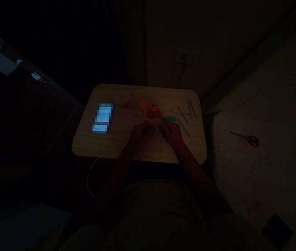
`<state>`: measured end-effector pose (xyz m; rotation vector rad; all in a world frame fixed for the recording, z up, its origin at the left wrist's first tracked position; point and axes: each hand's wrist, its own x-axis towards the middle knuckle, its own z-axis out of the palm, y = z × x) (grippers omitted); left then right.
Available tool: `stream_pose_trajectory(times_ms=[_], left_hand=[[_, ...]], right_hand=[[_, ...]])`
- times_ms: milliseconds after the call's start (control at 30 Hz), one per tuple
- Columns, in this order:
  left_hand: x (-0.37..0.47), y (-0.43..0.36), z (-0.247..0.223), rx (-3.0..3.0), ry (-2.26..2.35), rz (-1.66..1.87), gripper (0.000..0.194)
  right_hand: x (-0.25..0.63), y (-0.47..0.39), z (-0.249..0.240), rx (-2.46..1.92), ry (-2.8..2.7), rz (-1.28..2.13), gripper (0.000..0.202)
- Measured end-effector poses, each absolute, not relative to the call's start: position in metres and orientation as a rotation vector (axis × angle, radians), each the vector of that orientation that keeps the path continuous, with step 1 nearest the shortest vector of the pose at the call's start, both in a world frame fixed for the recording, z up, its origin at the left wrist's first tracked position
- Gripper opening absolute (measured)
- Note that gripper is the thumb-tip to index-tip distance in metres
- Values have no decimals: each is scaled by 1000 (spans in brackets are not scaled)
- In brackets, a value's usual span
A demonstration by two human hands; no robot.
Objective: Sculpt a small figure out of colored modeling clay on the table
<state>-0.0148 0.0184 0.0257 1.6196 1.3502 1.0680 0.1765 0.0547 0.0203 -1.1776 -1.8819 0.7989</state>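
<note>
The picture is very dark. Over the front middle of a small wooden table [121, 146], my left hand [139, 135] has its fingers curled inward. Facing it, my right hand [172, 134] is closed too, its fingertips pointing left. Something pale may lie between them, but the dark hides what it is. Just beyond the hands is a red shaped piece [154, 111]. An orange tool with a round head [143, 104] lies to its left. Close to my right fingers is a green-ended tool [169, 118], with a light blue plastic knife [184, 128] to the right.
Several thin sticks [183, 115] lie at the table's right. A lit phone [103, 118] is on the left, and a pale round container [121, 98] stands at the back. Scissors [247, 138] rest on a pale surface at right. A wall socket [187, 55] holds a plug.
</note>
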Motion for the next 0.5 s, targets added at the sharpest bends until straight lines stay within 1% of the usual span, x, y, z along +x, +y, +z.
stream_pose_trajectory(times_ms=[267,500], left_hand=[[-15,17,24,1609,1361,1070,18],[-15,18,21,1628,1378,1078,20]], right_hand=[[175,55,15,-1191,-1817,819,41],[176,55,13,-1189,-1828,808,33]])
